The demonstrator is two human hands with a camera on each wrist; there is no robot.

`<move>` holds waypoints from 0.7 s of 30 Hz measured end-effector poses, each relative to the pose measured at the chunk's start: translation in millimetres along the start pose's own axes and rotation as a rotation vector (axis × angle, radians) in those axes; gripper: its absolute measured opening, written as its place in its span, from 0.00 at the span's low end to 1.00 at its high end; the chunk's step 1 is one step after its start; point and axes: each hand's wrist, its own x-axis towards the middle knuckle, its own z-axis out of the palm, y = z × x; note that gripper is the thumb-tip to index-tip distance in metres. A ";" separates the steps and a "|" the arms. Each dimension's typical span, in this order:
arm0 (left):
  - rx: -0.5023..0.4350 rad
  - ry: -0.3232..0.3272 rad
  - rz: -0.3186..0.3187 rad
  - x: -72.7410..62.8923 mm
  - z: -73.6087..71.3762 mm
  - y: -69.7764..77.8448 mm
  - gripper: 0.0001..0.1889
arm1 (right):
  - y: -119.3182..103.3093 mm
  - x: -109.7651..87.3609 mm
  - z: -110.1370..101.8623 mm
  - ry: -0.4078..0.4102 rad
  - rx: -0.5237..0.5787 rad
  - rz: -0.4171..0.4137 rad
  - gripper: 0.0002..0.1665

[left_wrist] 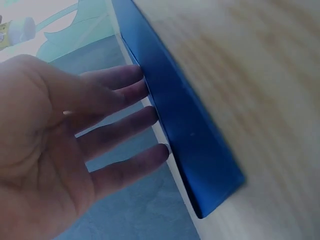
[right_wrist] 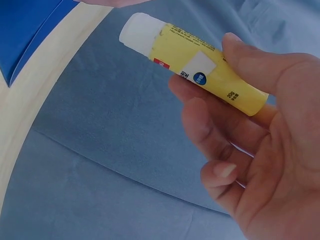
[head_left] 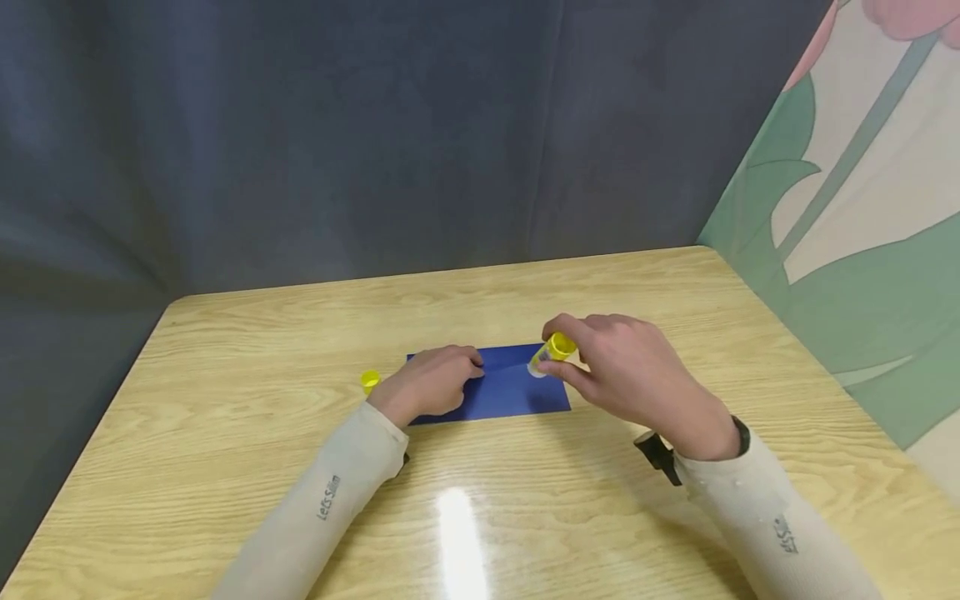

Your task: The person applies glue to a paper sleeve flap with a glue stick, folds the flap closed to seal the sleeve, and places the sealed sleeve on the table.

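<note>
A sheet of blue paper (head_left: 517, 387) lies on the table; the left wrist view shows the blue paper (left_wrist: 185, 130) with what looks like a folded edge. On its left part rest the fingertips of my left hand (head_left: 435, 379), fingers fairly straight and a little spread. Between thumb and fingers, my right hand (head_left: 626, 367) grips a yellow glue stick (head_left: 557, 348). The white end of the glue stick (right_wrist: 200, 65) is uncovered and tilts down toward the paper's right part; whether it touches is hard to tell. A small yellow cap (head_left: 371, 381) stands left of my left hand.
The wooden table (head_left: 262, 417) carries these things. A dark cloth (head_left: 375, 150) hangs along the table's back edge, and a flower-patterned panel (head_left: 862, 208) stands at its right. A black strap (head_left: 660, 457) sits at my right wrist.
</note>
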 end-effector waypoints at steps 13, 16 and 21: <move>-0.013 0.158 -0.024 -37.4 -32.8 -33.4 0.23 | 4.7 1.7 1.2 0.048 -0.009 -0.017 0.20; -0.082 0.143 -0.120 -56.9 -35.0 -54.0 0.23 | 6.3 1.0 2.2 0.031 -0.013 -0.004 0.20; -0.154 0.068 -0.192 -73.5 -25.9 -76.9 0.24 | 9.8 -0.4 7.1 -0.003 -0.006 0.018 0.19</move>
